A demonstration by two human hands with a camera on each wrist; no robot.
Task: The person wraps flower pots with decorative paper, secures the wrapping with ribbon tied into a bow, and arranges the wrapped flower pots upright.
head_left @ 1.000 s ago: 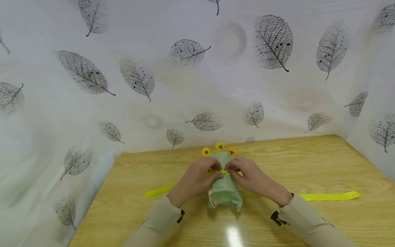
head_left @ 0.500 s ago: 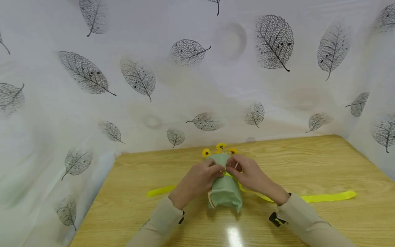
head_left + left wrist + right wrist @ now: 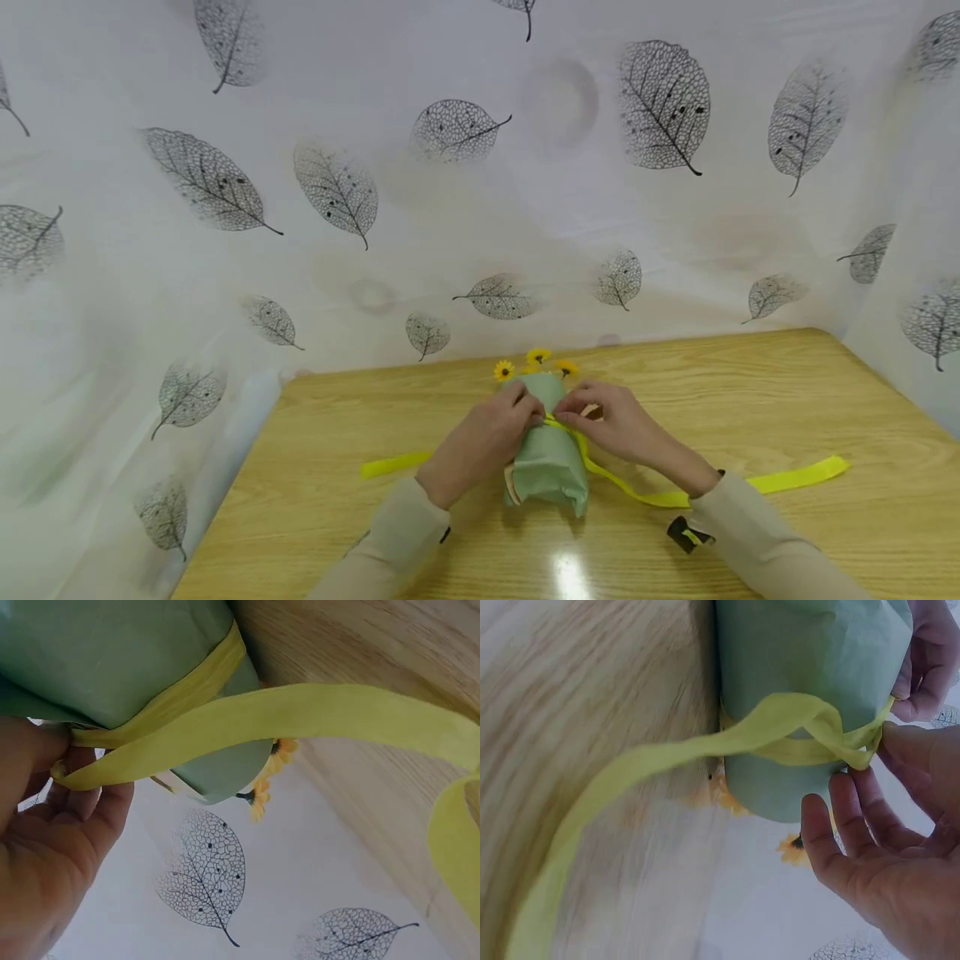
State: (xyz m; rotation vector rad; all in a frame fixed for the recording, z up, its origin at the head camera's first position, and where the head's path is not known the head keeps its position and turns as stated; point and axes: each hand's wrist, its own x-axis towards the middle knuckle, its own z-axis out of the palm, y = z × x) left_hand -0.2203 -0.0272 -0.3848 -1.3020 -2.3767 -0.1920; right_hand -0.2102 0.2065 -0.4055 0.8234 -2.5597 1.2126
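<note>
A bouquet wrapped in pale green paper [image 3: 551, 479] lies on the table, its yellow flowers [image 3: 538, 357] showing at the far end. Yellow ribbon [image 3: 202, 686] runs round the wrap, crossing on top. My left hand [image 3: 483, 437] is at the left of the crossing; its thumb and fingers pinch the ribbon there, as the left wrist view shows. On the other side, my right hand [image 3: 626, 425] pinches a ribbon strand between thumb and index finger, the other fingers [image 3: 821, 832] spread loosely. A small loop of ribbon [image 3: 817, 724] stands up beside the right fingertips.
One ribbon tail [image 3: 393, 465] stretches left over the wooden table [image 3: 315, 533]. The other tail [image 3: 802, 477] curves under the right wrist toward the right. A white sheet printed with leaves [image 3: 465, 225] hangs behind and at the sides.
The hands, earlier close together over the crossing, are slightly farther apart, the right one shifted right. The right ribbon tail now sags beside the wrap, and its far end has slid left.
</note>
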